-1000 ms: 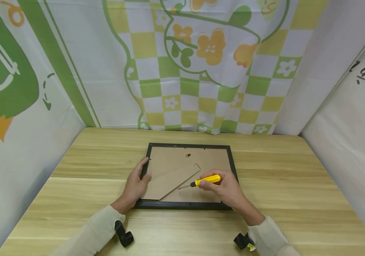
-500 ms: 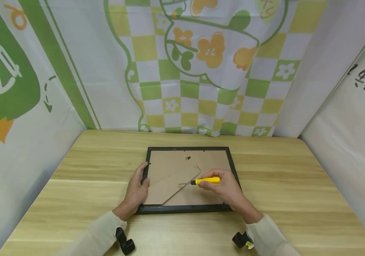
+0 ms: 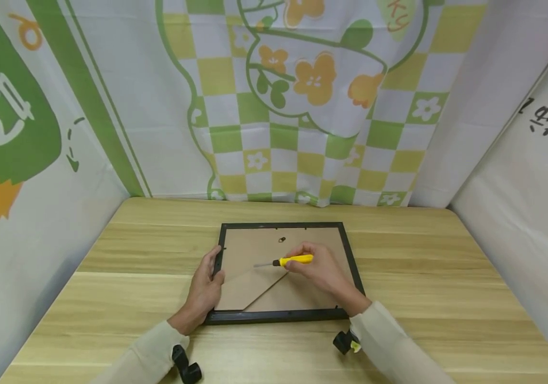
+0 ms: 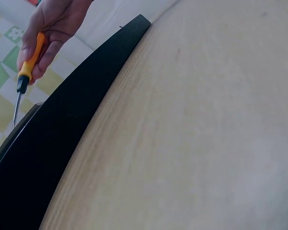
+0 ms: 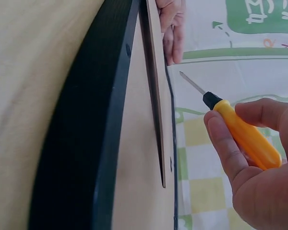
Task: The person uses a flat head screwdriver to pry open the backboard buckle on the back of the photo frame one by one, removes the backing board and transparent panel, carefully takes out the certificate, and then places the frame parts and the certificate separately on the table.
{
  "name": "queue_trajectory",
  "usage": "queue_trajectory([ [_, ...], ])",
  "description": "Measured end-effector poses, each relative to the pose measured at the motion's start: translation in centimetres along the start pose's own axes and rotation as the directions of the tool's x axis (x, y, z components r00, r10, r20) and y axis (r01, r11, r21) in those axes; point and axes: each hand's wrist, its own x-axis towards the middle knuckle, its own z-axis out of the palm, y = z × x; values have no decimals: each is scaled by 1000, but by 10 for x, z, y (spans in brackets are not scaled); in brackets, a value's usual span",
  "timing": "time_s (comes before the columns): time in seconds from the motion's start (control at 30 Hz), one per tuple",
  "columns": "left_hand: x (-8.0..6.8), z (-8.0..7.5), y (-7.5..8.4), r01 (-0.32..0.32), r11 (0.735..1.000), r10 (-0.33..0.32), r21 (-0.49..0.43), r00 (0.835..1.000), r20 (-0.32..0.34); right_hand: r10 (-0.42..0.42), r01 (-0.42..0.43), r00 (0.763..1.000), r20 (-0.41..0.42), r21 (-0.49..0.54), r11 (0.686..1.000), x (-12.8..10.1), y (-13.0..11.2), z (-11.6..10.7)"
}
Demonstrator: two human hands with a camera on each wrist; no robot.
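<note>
A black picture frame (image 3: 283, 316) lies face down, its brown backing board and flat fold-out stand leg (image 3: 247, 293) upward. My left hand (image 3: 201, 288) grips the frame's left side, thumb over the edge by the board. Between thumb and fingers, my right hand (image 3: 325, 274) pinches the yellow handle of a screwdriver (image 3: 298, 260). Its metal shaft points left over the stand leg. In the right wrist view the screwdriver (image 5: 249, 136) shows its tip in the air above the board, and the stand leg (image 5: 157, 110) rises slightly at one edge.
The frame lies on a wood-grain table (image 3: 422, 277). A small metal hanging ring (image 3: 282, 240) sits near the board's far edge, and small dark tabs line the frame's inner edge. Behind the table hangs a checkered, flowered curtain (image 3: 283, 160), with white printed sheets on both sides.
My right hand has carried the screwdriver left and a little away from me, so it now overlaps the stand leg's upper end. My left hand keeps its grip on the frame.
</note>
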Motion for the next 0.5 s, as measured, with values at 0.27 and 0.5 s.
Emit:
queue_trajectory([
  [0.27, 0, 0, 0, 1, 1000, -1, -2, 1000, -2, 11, -10, 999, 47, -27, 1000, 25, -4, 24],
  [0.5, -1, 0, 2, 7, 1000, -7, -8, 1000, -7, 36, -36, 996, 83, 2, 999, 39, -5, 40],
])
